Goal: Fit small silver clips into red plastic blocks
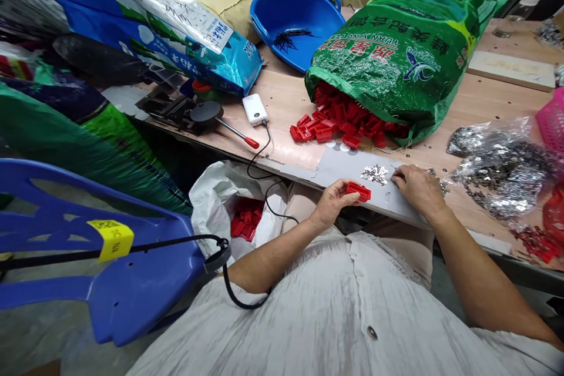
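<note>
My left hand [333,201] is closed on a small red plastic piece [358,191], held at the near edge of the wooden table [291,100]. My right hand [418,187] rests on a grey mat [343,165], its fingers pinched together beside a little heap of small silver metal parts [374,174]; what they pinch is too small to make out. A green sack [405,47] lies on its side just beyond, spilling several red plastic pieces [339,120].
A white bag [215,200] holding red pieces hangs below the table edge. A blue basin [295,20], a white power bank [255,109] with a black cable, a black hand press [194,113], clear bags of metal parts [502,170] and a blue chair [110,270] surround me.
</note>
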{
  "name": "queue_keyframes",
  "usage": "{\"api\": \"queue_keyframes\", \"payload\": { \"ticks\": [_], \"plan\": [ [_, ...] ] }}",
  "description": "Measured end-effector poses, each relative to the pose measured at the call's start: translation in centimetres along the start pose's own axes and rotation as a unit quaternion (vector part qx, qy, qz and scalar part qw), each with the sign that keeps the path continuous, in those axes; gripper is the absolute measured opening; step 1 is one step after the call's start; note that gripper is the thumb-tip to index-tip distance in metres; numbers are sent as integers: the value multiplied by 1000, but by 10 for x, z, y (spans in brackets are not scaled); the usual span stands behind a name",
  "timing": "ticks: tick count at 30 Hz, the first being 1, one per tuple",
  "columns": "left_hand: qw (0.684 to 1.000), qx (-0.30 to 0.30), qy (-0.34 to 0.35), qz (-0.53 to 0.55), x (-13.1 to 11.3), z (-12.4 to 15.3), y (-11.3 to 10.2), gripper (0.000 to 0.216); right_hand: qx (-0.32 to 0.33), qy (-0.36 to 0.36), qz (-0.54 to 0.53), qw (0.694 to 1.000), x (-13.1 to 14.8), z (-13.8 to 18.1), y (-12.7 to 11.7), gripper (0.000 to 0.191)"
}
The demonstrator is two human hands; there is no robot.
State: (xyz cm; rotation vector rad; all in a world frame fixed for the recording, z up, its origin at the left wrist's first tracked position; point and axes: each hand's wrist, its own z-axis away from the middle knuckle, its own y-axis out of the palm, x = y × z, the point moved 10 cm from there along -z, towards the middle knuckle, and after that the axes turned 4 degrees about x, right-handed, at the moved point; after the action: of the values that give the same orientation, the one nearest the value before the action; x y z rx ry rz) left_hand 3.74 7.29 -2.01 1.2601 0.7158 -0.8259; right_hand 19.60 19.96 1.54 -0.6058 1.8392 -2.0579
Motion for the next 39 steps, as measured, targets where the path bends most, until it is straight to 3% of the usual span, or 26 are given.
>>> {"api": "queue_keyframes", "payload": {
  "ticks": [7, 20, 24, 29, 31, 39],
  "plan": [
    [1000, -2, -1, -5, 2, 0, -2, 46, 0, 35, -35, 999, -15, -4, 2, 20],
    [1000, -8, 4, 11, 0, 0, -4, 43, 4, 44, -118, 992, -7, -5, -4, 16],
    [1000, 11, 18, 14, -6, -1, 2, 46, -6, -2, -286, 958, 3, 2, -5, 18],
    [995, 15, 71, -68, -20, -2, 5, 55, 93, -66, -480, 870, 41, 25, 4, 32],
    [987, 11, 93, -128, -26, -1, 7, 53, 93, -70, -515, 849, 52, 33, 1, 32],
    [963, 44, 150, -221, -43, 11, 30, 44, 40, -58, -520, 852, 58, 38, 3, 35]
  ]
}}
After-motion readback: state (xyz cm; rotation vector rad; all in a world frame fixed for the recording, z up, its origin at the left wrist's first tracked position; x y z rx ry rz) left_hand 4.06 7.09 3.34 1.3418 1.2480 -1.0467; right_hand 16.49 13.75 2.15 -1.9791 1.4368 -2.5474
